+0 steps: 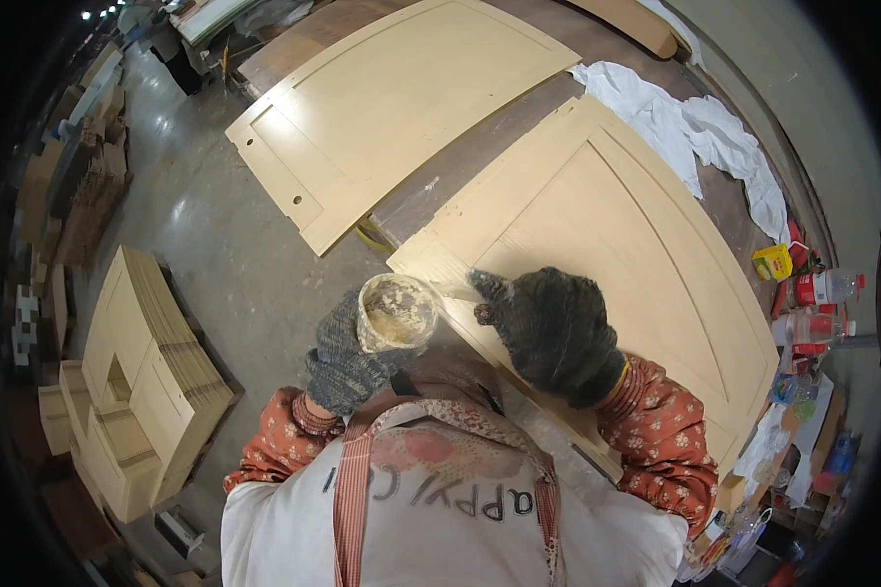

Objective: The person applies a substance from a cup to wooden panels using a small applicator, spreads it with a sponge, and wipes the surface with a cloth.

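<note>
Left hand (343,357), partly hidden behind the smeared cup (397,311), holds it.

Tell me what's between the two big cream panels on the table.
The head view shows a strip of dark tabletop between the far panel and near panel, with a pale mark.

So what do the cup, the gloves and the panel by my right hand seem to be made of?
Cup: possibly plastic or card; patchy cream residue inside leaves it open.

Gloves: likely knitted yarn, dark grey and matte; the left one shows speckled, fuzzy texture.

Panel: probably wood or fibreboard, with a smooth, pale cream coating; recessed lines shape its face.
</note>
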